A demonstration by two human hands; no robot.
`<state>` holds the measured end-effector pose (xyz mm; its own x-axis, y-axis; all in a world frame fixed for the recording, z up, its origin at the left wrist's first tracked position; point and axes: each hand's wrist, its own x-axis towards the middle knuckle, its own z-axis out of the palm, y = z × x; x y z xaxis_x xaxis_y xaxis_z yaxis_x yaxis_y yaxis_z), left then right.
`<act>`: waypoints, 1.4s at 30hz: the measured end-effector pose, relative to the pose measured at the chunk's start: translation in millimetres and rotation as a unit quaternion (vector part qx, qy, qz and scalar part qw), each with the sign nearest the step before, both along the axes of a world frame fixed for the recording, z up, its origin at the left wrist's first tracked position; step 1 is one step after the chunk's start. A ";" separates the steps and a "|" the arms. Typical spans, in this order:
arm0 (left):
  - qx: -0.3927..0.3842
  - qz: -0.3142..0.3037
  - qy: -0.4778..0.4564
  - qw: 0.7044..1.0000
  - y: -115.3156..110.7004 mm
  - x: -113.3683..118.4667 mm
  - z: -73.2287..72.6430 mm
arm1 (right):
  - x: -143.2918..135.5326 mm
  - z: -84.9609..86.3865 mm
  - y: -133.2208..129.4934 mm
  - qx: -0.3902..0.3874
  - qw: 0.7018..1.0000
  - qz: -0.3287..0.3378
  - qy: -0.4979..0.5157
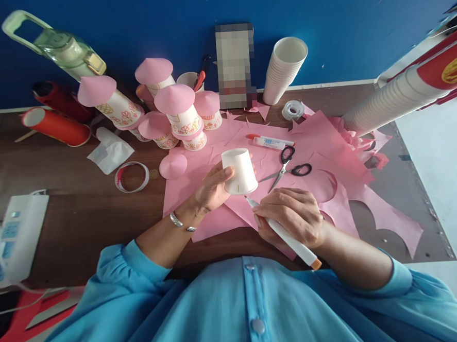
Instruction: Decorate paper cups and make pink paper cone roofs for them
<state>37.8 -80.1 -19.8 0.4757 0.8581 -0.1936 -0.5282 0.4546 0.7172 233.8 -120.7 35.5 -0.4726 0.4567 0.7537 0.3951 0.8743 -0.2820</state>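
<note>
In the middle of the head view, my left hand [214, 186] is wrapped round a white paper cup [239, 173], which is upside down with its wide rim at the bottom. A short brownish mark shows near that rim. My right hand [291, 213] grips a white marker [289, 239] with an orange end; its tip points up at the cup's rim, just below it. Behind my right hand, open scissors [284, 171] with black handles lie on pink paper [223, 217]. An orange-tipped pen [269, 139] and a small white tube rest farther back.
Several decorated cups with pink cone roofs [175, 99] stand at the back left, near a green bottle [66, 52]. Tape rolls [132, 177], stacked white cups [285, 67], red cups [57, 125] and a power strip [21, 235] surround the work area. A longer cup stack [390, 99] leans at right.
</note>
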 end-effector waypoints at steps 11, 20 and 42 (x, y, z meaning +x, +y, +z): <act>-0.036 0.016 -0.024 0.999 0.2 0.8 5.5 | 0.7 -0.2 0.8 0.005 1.000 -0.009 -0.005; -0.041 0.017 -0.003 0.999 -0.9 1.2 4.6 | 0.3 -3.6 2.5 0.013 1.000 -0.002 0.000; 0.004 0.035 0.008 0.999 3.5 2.1 -3.3 | 4.1 -35.0 19.3 -0.022 0.995 -0.094 0.022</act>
